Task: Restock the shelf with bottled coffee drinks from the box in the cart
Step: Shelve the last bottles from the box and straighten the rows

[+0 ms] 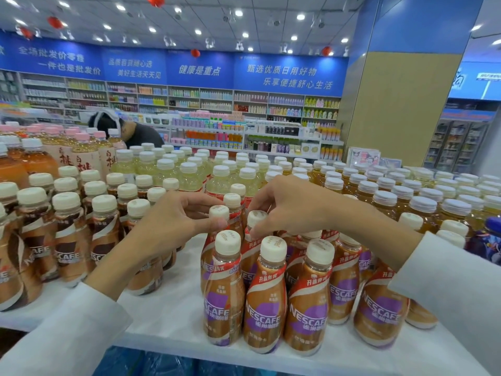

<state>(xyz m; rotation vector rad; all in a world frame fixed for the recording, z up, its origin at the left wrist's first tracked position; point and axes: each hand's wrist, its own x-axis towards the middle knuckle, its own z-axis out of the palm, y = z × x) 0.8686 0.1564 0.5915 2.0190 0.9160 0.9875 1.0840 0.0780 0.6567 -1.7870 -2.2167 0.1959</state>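
Purple-labelled Nescafe coffee bottles (267, 299) with cream caps stand in a cluster near the front of the white shelf (173, 316). My left hand (173, 226) pinches the neck of one coffee bottle (219, 213) in the second row. My right hand (284, 204) grips the cap and neck of the neighbouring coffee bottle (256, 217). Both bottles stand upright on the shelf. Brown-labelled Nescafe bottles (67, 234) fill the shelf to the left. The box and cart are out of view.
Pale yellow drink bottles (189, 172) and amber tea bottles (406, 202) crowd the shelf behind. Peach tea bottles (81, 150) stand at far left. A dark blue bottle (488, 240) is at the right edge. A person (130, 131) bends in the aisle beyond.
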